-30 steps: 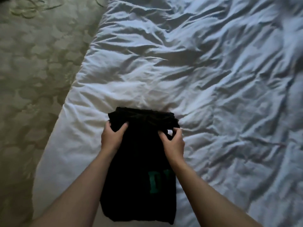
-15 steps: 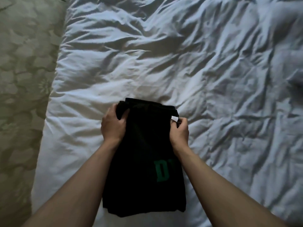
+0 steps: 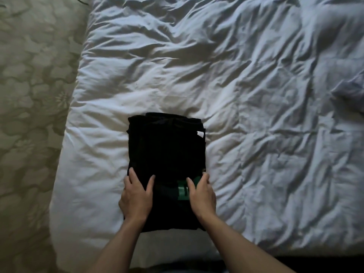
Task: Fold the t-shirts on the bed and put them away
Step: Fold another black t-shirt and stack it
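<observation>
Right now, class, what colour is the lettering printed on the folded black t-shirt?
Green lettering on the folded black t-shirt, seen in the head view.

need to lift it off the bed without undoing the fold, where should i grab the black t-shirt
Probably by the two long side edges of the black t-shirt, left hand and right hand sliding fingers underneath from either side. It lies flat as a folded rectangle, so supporting it from below should keep the layers together.

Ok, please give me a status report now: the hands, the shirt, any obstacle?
Left hand and right hand flat on near end of black t-shirt. Shirt part-folded on white duvet. Nothing in the way.
</observation>
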